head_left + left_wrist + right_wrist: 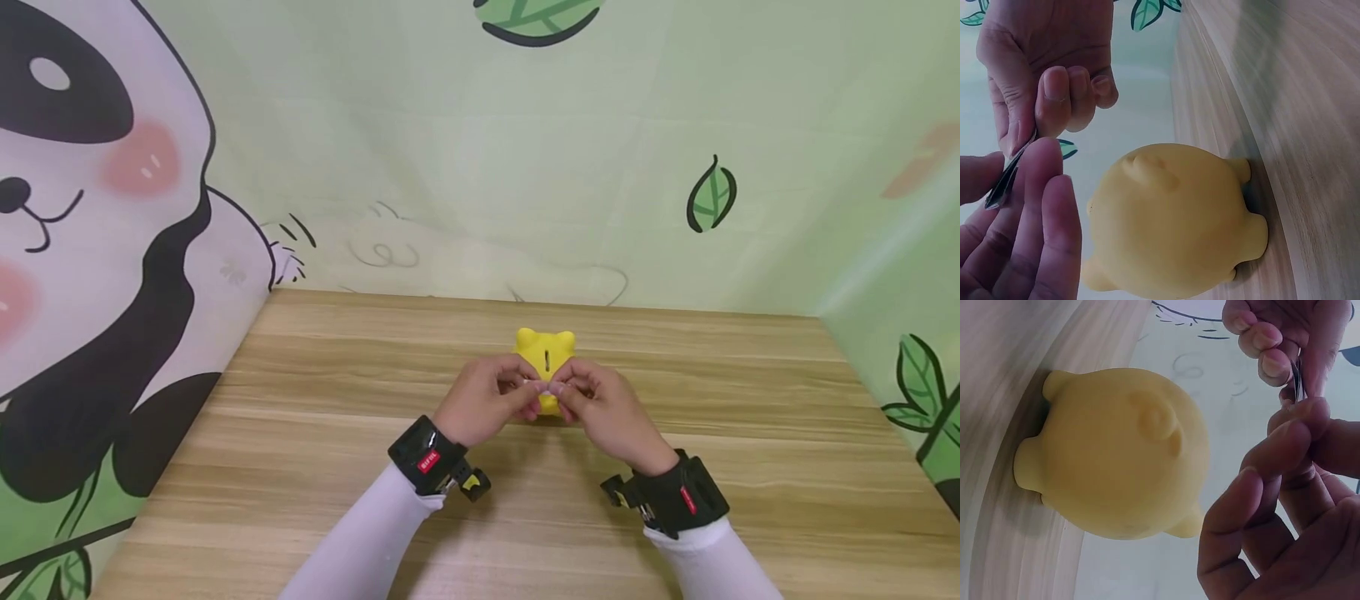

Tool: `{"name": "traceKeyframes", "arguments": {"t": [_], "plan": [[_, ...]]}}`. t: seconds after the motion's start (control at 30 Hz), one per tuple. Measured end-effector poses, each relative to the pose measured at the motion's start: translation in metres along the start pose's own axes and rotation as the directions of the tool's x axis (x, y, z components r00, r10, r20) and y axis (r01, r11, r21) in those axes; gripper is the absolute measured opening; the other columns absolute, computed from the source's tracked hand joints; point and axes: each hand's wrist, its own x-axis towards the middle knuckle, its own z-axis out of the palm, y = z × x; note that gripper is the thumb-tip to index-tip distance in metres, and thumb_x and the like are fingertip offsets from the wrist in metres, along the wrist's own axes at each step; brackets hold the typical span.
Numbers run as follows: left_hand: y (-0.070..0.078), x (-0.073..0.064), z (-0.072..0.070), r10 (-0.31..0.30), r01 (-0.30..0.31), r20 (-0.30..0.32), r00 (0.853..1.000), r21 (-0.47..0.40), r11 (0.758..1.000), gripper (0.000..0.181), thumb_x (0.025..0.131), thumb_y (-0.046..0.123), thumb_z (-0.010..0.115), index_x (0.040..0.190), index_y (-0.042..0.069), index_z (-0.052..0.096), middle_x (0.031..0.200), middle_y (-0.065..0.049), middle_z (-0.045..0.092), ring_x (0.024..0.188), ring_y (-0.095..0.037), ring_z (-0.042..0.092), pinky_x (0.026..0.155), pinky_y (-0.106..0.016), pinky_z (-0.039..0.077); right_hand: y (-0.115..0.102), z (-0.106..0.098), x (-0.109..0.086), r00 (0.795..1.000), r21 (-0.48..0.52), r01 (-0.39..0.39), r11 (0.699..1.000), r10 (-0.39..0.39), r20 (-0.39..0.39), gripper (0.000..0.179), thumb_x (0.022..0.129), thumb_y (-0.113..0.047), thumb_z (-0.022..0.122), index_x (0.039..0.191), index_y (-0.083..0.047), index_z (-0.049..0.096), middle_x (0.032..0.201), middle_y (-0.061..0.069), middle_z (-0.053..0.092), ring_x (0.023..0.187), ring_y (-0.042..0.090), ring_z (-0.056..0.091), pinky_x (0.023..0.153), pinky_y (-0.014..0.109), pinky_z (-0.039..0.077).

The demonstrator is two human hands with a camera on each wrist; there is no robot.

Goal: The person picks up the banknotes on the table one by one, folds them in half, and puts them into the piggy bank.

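A yellow piggy bank stands on its feet on the wooden table, its dark coin slot facing up. Just above its near side, my two hands meet fingertip to fingertip. A thin, folded, dark-and-silvery strip spans between them; its exact kind is unclear. My left hand pinches one end between thumb and fingers, and my right hand pinches the other. In the right wrist view the strip shows edge-on, largely covered by fingers. Both hands are apart from the piggy bank in the wrist views.
The wood-grain table extends on both sides of the hands. Behind it hangs a pale green backdrop with printed leaves and a large panda at left. Each wrist wears a black camera band.
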Motion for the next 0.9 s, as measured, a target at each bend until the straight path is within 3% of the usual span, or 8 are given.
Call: {"name": "traceKeyframes", "arguments": {"t": [0.23,0.37,0.5,0.67,0.9], "plan": [[0.0014,-0.0003,0.0012,0.001,-0.001,-0.017,1.0,0.011,1.0,0.009,0.103,0.011,0.064,0.098,0.005,0.07,0.083,-0.007,0.075,0.073,-0.014,0.073,0.076,-0.046,0.065,-0.0018,-0.001,-0.0006,1.0,0.008,0.0,1.0,0.0,-0.001,0.015,0.106,-0.016,0.059,0.098,-0.004,0.065,0.071,0.003,0.058,0.067,0.027,0.056,0.063,0.027,0.045],[0.0026,-0.0023,0.0008,0.019,-0.016,-0.058,0.998,0.043,0.999,0.009,0.102,0.009,0.064,0.097,0.004,0.069,0.081,-0.007,0.075,0.071,-0.015,0.072,0.072,-0.045,0.065,-0.0022,-0.0012,-0.0008,1.0,0.061,-0.017,0.998,0.016,0.015,0.016,0.105,-0.018,0.06,0.102,-0.004,0.067,0.076,0.005,0.066,0.076,0.028,0.066,0.071,0.029,0.055],[0.0033,-0.0048,-0.0009,0.027,-0.022,-0.099,0.995,0.059,0.998,0.009,0.102,0.009,0.064,0.095,0.006,0.069,0.078,-0.005,0.074,0.073,-0.026,0.074,0.068,-0.043,0.064,-0.0009,-0.0018,0.0007,1.0,0.099,-0.022,0.995,0.02,0.022,0.019,0.106,-0.017,0.06,0.103,0.0,0.067,0.083,0.009,0.072,0.083,0.027,0.071,0.078,0.032,0.061],[0.0038,-0.0057,-0.0015,0.035,-0.032,-0.098,0.995,0.034,0.999,0.009,0.102,0.008,0.064,0.094,0.006,0.068,0.078,-0.006,0.074,0.077,-0.037,0.074,0.063,-0.031,0.062,-0.0016,-0.0027,0.0014,1.0,0.07,-0.011,0.998,0.011,0.006,0.021,0.106,-0.016,0.058,0.098,0.001,0.066,0.082,0.007,0.071,0.082,0.026,0.07,0.077,0.034,0.06],[0.0015,-0.0011,0.0006,0.037,-0.038,-0.067,0.997,-0.006,0.999,0.011,0.104,0.007,0.06,0.104,0.002,0.071,0.084,-0.01,0.077,0.076,-0.023,0.074,0.072,-0.041,0.065,-0.002,-0.0059,-0.0001,0.999,0.058,-0.029,0.998,0.031,-0.041,0.02,0.107,-0.017,0.058,0.097,-0.001,0.064,0.079,0.007,0.066,0.078,0.024,0.065,0.072,0.033,0.056]]}}
